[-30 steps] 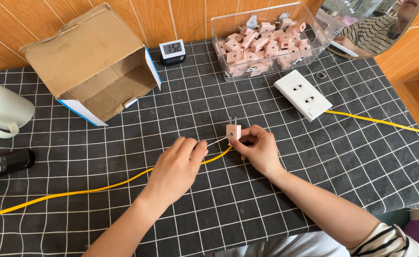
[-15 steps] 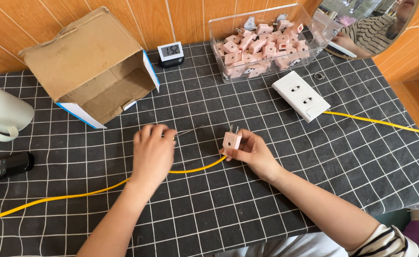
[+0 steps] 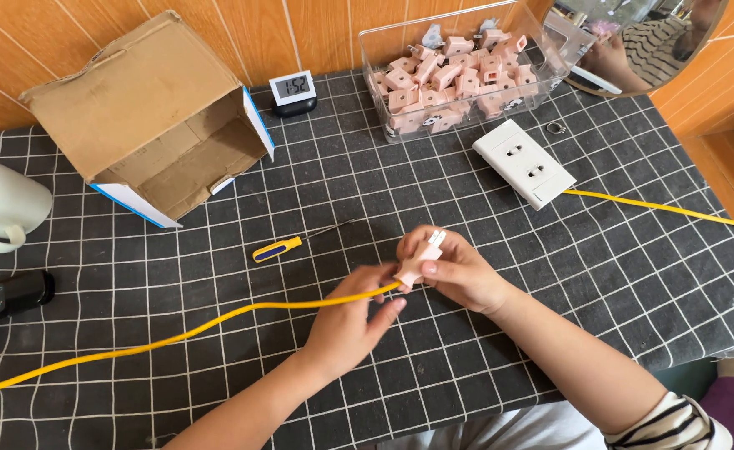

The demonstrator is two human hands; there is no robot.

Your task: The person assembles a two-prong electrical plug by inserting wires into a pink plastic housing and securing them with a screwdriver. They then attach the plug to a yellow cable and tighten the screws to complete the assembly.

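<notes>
Just in front of the screwdriver, above the checked tabletop, the right hand pinches a small pink plug in a narrow grip, prongs tilted up and away. The left hand closes its grip on the yellow cable right where it enters the plug. This looks like fitting or checking the cable end in the plug body; the following move seems to call for steady alignment and a firm hold on both parts.
</notes>
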